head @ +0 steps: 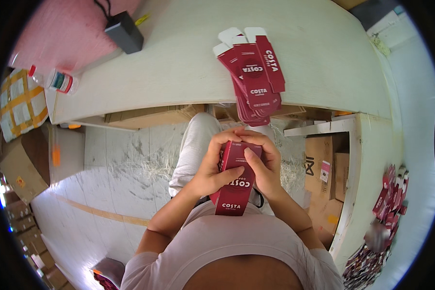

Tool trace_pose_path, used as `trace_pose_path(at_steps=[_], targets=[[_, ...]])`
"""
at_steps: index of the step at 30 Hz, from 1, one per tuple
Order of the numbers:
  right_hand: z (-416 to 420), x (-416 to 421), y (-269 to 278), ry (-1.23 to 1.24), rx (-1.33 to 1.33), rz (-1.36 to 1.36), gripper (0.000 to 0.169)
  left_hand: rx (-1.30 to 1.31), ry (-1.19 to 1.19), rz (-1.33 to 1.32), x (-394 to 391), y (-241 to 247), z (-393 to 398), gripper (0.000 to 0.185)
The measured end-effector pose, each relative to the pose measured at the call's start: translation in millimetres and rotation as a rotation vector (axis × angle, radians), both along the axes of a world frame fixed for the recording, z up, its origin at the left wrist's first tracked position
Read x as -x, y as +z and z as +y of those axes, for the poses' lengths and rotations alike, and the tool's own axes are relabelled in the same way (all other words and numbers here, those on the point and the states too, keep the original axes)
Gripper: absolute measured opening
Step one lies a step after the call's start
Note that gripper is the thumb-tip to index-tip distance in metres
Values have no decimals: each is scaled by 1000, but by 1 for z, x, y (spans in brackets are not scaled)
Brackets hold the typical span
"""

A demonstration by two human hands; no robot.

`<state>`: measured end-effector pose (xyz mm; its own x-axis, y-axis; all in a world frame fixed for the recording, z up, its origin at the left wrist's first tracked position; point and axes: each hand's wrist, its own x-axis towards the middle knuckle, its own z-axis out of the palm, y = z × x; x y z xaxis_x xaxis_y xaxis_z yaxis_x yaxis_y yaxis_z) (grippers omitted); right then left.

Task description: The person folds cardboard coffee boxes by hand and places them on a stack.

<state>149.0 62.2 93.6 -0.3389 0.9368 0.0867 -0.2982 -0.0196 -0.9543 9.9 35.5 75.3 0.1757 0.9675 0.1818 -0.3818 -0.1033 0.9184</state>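
A dark red Costa coffee carton (pixel 235 197) is held between my two hands, close to my body above my lap. My left hand (pixel 212 170) wraps its left side, the thumb lying across the front panel. On the other side, my right hand (pixel 266 165) grips the upper right, its thumb pressed on the same panel. Fingers of both hands meet around the far end, hiding part of it. Beyond them, a fanned stack of flat red cartons (pixel 253 78) with white flaps lies on the pale table (pixel 159 76), jutting over its near edge.
A black power adapter (pixel 125 32) and a plastic bottle (pixel 61 81) are at the table's left. More red cartons (pixel 391 195) lie along the right. Cardboard boxes (pixel 320 170) fill the right-hand shelf. A tape-wrapped bundle (pixel 23 103) stands far left, and packing shreds (pixel 156 168) litter the floor.
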Motion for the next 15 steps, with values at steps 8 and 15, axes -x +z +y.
trace_pose_path(at_steps=[8,15], targets=[[-6,-11,-5,-23,144,37,64,180,136,-39,-16,12,14,47],[-27,-73,4,-112,280,-237,84,-60,-30,448,-40,0,33,56]])
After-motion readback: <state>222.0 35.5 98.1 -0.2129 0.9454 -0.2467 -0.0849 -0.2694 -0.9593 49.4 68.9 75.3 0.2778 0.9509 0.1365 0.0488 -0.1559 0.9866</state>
